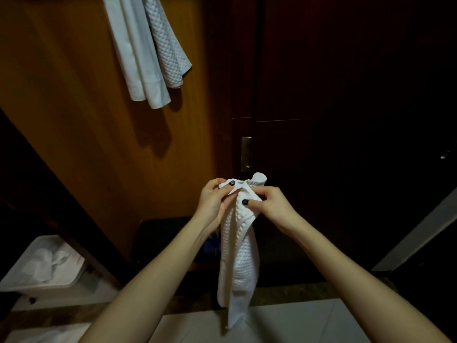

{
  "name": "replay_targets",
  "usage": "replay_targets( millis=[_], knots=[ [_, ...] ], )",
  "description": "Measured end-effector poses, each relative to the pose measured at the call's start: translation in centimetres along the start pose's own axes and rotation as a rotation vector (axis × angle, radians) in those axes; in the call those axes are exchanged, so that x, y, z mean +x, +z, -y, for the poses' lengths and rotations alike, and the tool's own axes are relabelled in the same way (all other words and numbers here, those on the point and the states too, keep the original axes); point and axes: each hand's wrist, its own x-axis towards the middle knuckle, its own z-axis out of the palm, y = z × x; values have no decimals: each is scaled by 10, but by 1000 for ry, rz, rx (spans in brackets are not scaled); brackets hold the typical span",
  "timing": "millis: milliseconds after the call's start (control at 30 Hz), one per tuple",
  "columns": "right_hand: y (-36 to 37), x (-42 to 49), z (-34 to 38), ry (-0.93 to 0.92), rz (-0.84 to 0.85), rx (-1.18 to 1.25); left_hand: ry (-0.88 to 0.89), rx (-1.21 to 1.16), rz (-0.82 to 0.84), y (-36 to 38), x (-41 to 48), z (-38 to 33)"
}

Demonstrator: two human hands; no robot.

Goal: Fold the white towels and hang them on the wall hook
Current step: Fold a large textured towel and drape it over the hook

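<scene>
- A person's left hand (214, 198) and right hand (273, 203) were raised close together before a dark door (346, 95). Each pinched the top of a white waffle towel (238, 256), with a thumb pressed on the front of the cloth.
- The waffle towel hung straight down from that double grip as a narrow strip folded lengthwise. Its lower end reached the pale counter (291, 320), though whether it touched the surface or hung just clear could not be told.
- Holding it by the top appeared to let the towel's own weight pull the layers flat and even, leaving the fingers free to work the upper edge.
- A short bunch of cloth stood above the fingers. It was apparently being gathered or turned over so the narrow end could catch on a hook.
- Up and to the left, a smooth white towel (138, 58) and a hanging waffle-textured towel (170, 45) were draped side by side, touching, against the orange wooden wall panel (74, 107). The hook lay out of frame above them.
- Those two suggested the job was partly done, with the hand-held towel next in line for the wall.
- A white bin (24, 263) low on the left held crumpled white cloth, possibly more towels awaiting folding.
</scene>
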Motion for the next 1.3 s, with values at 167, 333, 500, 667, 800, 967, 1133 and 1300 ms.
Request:
replay_targets(
  millis=[167,333,500,667,800,967,1133,1300],
  knots=[
    [-18,3,7,-25,-7,-217,47,693,163,-25,19,-19],
    [-23,10,19,-109,31,-356,521,1244,461,-30,26,-29],
    [-36,9,38,-205,46,-418,481,1191,633,-1,30,-42],
    [-48,7,35,-242,0,-371,396,1111,773,13,33,-46],
    [-53,2,34,-219,-30,-310,225,1072,840,20,37,-47],
    [-61,-2,34,-173,-116,-292,306,951,696,24,33,-37],
    [-66,-7,36,-157,-99,-272,389,889,596,25,29,-47],
    [-56,-4,43,-222,-137,-360,444,915,549,24,26,-56]
  ],
)
